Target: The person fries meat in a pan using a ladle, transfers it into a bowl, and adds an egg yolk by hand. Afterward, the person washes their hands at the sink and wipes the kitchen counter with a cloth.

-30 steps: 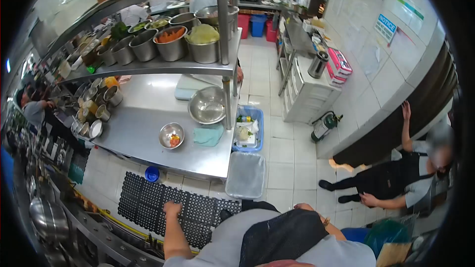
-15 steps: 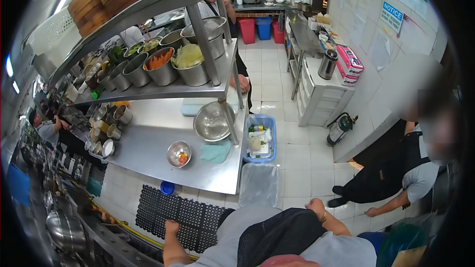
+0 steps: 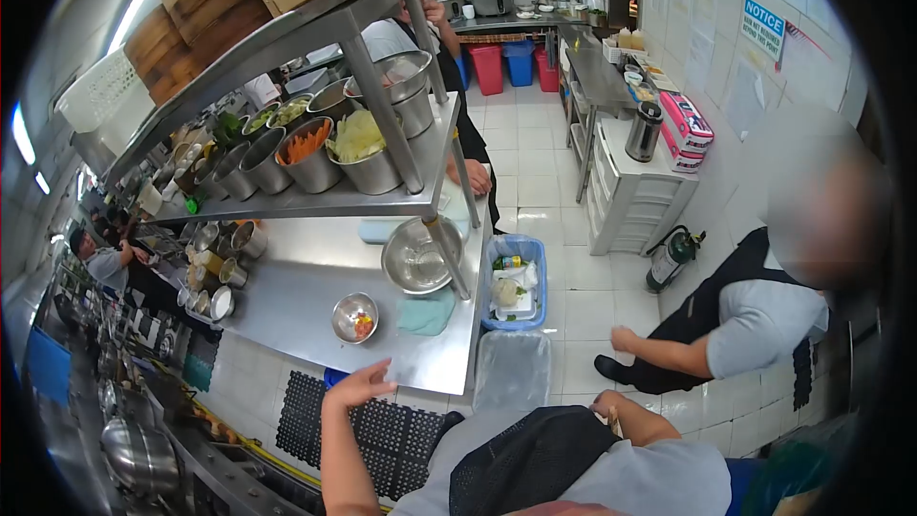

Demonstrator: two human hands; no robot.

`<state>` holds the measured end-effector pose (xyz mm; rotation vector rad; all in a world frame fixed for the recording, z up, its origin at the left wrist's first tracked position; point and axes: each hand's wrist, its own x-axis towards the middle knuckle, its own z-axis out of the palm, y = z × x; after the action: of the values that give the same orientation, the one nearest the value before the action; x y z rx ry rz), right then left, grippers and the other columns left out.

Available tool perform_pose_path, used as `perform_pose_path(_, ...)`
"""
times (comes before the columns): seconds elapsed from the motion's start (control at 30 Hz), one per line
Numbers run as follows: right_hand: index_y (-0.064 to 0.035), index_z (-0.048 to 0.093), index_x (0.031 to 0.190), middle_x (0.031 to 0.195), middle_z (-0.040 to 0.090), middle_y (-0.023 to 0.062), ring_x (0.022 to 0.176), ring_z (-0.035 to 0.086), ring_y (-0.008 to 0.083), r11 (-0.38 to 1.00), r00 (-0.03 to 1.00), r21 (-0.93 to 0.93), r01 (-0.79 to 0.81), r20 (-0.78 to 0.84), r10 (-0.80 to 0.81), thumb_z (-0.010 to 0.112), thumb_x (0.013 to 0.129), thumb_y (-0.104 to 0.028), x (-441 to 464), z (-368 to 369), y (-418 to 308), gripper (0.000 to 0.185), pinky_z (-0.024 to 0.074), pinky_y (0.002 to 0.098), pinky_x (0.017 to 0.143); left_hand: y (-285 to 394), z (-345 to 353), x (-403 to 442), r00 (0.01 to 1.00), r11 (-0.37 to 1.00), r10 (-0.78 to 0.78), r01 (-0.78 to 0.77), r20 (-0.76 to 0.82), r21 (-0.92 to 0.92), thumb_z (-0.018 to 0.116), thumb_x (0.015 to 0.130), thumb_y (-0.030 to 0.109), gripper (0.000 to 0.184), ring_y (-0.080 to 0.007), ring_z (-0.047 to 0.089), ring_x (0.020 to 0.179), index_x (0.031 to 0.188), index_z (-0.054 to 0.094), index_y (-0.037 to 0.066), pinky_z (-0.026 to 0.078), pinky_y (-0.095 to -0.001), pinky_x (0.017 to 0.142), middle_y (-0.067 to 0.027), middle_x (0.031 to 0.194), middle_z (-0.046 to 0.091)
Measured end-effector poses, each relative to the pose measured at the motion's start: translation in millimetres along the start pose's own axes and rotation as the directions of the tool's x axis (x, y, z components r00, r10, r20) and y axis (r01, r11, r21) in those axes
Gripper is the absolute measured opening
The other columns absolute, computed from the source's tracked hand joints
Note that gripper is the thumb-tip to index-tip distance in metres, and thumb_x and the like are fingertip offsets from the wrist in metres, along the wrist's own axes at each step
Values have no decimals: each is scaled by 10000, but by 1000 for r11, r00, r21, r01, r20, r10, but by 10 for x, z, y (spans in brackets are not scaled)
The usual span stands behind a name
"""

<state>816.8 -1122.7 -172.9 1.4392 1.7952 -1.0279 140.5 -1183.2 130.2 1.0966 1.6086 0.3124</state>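
My left hand [image 3: 361, 385] is raised near the front edge of the steel worktable [image 3: 287, 277], fingers spread and holding nothing. Nearest to it on the table is a small steel bowl [image 3: 347, 313] with red and yellow pieces of food inside. A folded teal cloth [image 3: 426, 313] lies to the right of that bowl, and a large steel mixing bowl [image 3: 417, 263] stands behind the cloth. My right hand [image 3: 606, 403] hangs low beside my dark apron [image 3: 525, 454], fingers curled, with no object visible in it.
Over the table, a steel shelf [image 3: 315, 201] carries pots of cut vegetables. A blue bin [image 3: 540, 301] and a clear lidded tub [image 3: 513, 368] stand at the table's right end. A co-worker [image 3: 707, 325] is close on my right; another person [image 3: 463, 105] stands behind the shelf.
My left hand has risen from over the black mat toward the table edge and its fingers have spread. My right hand is slightly lower. The co-worker on the right has swung an arm forward.
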Motion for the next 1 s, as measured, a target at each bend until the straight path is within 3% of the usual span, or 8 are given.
perform_pose_path(0.07,-35,850,1092,1176,794,246,1146,763,361,979,953,-24,202,-225,-202,577,1001,-501,117,100,91,548,581,460,1024,346,-43,235,999,985,49,-52,20,165,813,986,515,978,-340,509,1543,1720,372,42,447,-447,1224,-240,1703,484)
perform_pose_path(0.17,-13,824,1194,1137,814,210,1051,785,321,934,948,336,122,-317,-10,682,993,-450,-167,61,-52,502,603,439,955,818,-4,573,982,920,191,-185,18,345,765,980,607,1014,-426,458,1575,1713,376,26,365,-464,1290,-312,1697,452)
perform_pose_path(0.23,35,793,1243,1038,827,173,880,804,198,812,913,560,164,-397,90,772,994,-351,-170,179,33,460,631,385,821,1014,75,859,997,859,35,7,-72,512,731,948,696,1106,-471,374,1615,1728,334,20,333,-476,1311,-383,1710,366)
perform_pose_path(0.33,21,798,1241,1045,831,172,909,807,245,804,903,567,179,-418,94,762,988,-374,-391,479,259,470,628,404,851,330,153,1884,987,782,96,7,-132,623,707,947,705,1131,-548,308,1617,1748,276,33,318,-516,1319,-408,1713,328)
perform_pose_path(0.43,-47,818,1237,1272,790,209,1222,740,392,810,939,586,21,-289,185,772,919,-433,-872,777,495,502,575,452,1087,371,542,2122,931,833,118,96,-344,545,687,984,647,1076,-613,314,1582,1758,243,47,340,-553,1303,-421,1688,357)
perform_pose_path(0.53,-56,829,1172,1226,802,203,1150,760,391,939,917,-145,311,-213,-337,772,883,-420,-998,1448,1105,468,596,459,1031,505,883,2075,814,821,175,190,-554,538,694,1004,584,918,-631,392,1523,1682,417,32,387,-573,1268,-425,1648,405)
perform_pose_path(0.7,-52,829,1165,1190,809,197,1097,771,389,932,994,363,12,-109,30,755,896,-420,-1098,1505,1203,462,604,463,987,492,1071,1975,764,820,255,154,-593,551,732,1005,447,636,-596,506,1425,1432,644,-15,457,-579,1200,-399,1551,524)
perform_pose_path(1.0,-43,827,1152,1126,823,186,1001,790,385,869,940,417,268,-312,-141,726,919,-421,-226,847,819,455,618,470,909,292,1462,1534,751,731,439,21,-493,682,754,958,199,317,-536,632,1277,1185,709,-18,572,-550,1042,-330,1297,687)
